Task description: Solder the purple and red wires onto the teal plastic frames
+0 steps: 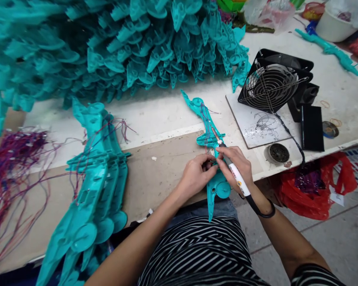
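Observation:
A teal plastic part [201, 109], long and pointed at both ends, lies on the table edge in front of me. Thin red and blue wires [208, 125] run along it towards my fingers. My right hand [237, 163] grips a white-handled soldering iron [235, 174], its tip pointing up and away over the part. The thumb and fingers of my left hand [198, 172] are pinched together at the part's middle, meeting my right fingertips. What the left fingers pinch is hidden.
Similar teal parts stand stacked on the left [92, 159] and in a big pile [122, 47] at the back. A tangle of wires [14, 159] lies far left. To the right are a black fan [268, 85], a small round tin [278, 154] and a red bag [304, 198] below the edge.

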A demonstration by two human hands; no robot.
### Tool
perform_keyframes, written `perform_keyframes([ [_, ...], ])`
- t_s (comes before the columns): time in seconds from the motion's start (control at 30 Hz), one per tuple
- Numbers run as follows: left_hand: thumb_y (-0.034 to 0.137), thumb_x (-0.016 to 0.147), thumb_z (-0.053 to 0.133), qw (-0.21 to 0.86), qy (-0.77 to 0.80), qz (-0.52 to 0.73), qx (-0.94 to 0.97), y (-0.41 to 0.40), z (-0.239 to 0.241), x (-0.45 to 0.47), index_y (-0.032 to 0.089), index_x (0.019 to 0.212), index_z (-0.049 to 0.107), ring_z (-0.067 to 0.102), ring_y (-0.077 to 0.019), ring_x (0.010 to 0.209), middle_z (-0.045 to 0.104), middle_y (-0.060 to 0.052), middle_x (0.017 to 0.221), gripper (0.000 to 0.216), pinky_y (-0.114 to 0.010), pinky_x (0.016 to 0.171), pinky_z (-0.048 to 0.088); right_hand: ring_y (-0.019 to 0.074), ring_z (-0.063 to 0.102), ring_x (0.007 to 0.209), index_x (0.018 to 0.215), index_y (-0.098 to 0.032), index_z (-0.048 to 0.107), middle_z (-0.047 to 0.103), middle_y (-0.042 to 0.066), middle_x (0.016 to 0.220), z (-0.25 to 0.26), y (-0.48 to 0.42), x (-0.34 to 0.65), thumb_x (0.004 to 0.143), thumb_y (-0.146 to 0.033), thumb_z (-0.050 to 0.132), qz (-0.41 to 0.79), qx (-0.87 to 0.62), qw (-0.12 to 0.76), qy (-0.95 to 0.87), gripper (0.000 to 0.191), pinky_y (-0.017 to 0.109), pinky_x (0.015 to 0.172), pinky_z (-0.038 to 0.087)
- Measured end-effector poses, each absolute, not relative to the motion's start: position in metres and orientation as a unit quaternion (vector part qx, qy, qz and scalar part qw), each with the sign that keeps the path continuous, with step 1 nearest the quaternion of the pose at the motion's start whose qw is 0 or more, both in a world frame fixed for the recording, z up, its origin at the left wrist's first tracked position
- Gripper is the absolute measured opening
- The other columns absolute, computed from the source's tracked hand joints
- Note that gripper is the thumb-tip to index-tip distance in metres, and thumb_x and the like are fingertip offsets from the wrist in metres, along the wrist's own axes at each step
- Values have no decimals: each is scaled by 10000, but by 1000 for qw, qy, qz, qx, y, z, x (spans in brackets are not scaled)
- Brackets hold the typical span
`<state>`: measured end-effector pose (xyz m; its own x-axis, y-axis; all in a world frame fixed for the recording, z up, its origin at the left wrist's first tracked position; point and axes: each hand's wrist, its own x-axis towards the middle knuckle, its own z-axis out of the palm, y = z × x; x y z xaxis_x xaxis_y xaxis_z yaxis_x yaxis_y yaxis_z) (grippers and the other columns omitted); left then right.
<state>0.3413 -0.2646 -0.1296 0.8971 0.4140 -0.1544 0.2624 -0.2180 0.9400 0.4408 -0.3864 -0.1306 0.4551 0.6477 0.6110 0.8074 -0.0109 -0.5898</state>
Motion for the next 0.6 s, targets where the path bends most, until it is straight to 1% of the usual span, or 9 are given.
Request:
perform_keyframes([
  [0.07, 240, 825, 614, 635, 233, 67, 734, -264, -129, 343, 159, 884, 687, 565, -136, 681, 661, -19, 769, 123, -261, 646, 473, 167, 643, 893, 1240, -264, 614, 704, 18, 924, -134, -389, 443, 903, -105, 596, -80, -716, 486, -496, 373, 336, 813, 573],
  [0.13, 253, 824, 627, 660, 249, 73, 705, -264, -130, 346, 159, 815, 685, 579, -133, 695, 672, -24, 768, 111, -254, 660, 483, 169, 648, 896, 1240, -263, 622, 701, 21, 924, -138, -392, 444, 909, -121, 594, -75, -721, 492, -482, 361, 339, 818, 571],
  [0.23, 255, 819, 642, 667, 276, 80, 687, -266, -130, 350, 161, 780, 703, 583, -128, 663, 687, -24, 747, 119, -246, 634, 476, 180, 636, 904, 1263, -246, 622, 691, 35, 916, -138, -403, 446, 922, -169, 598, -81, -719, 505, -471, 350, 359, 829, 559],
  [0.33, 240, 811, 655, 656, 285, 89, 693, -267, -129, 354, 165, 771, 726, 589, -132, 646, 705, -24, 741, 111, -240, 594, 461, 197, 620, 885, 1281, -221, 627, 669, 56, 899, -133, -421, 444, 947, -215, 563, -99, -709, 528, -456, 341, 386, 791, 544],
  [0.43, 193, 790, 663, 630, 297, 99, 710, -269, -129, 358, 159, 730, 718, 567, -125, 619, 687, -14, 695, 89, -232, 573, 444, 195, 632, 841, 1200, -204, 672, 675, 66, 885, -126, -440, 438, 910, -149, 587, -112, -705, 531, -457, 308, 366, 709, 538],
  [0.53, 163, 770, 667, 606, 305, 104, 727, -270, -129, 360, 152, 700, 702, 540, -119, 594, 660, -3, 650, 79, -228, 564, 428, 165, 623, 730, 1086, -191, 703, 669, 36, 774, -122, -451, 431, 844, -36, 611, -111, -700, 528, -467, 302, 323, 632, 531],
  [0.6, 158, 761, 667, 598, 302, 106, 735, -271, -128, 362, 153, 691, 697, 536, -117, 588, 658, 1, 646, 76, -225, 560, 423, 157, 614, 683, 1035, -183, 711, 656, 23, 715, -121, -453, 428, 831, -9, 601, -105, -699, 531, -468, 290, 314, 600, 527],
])
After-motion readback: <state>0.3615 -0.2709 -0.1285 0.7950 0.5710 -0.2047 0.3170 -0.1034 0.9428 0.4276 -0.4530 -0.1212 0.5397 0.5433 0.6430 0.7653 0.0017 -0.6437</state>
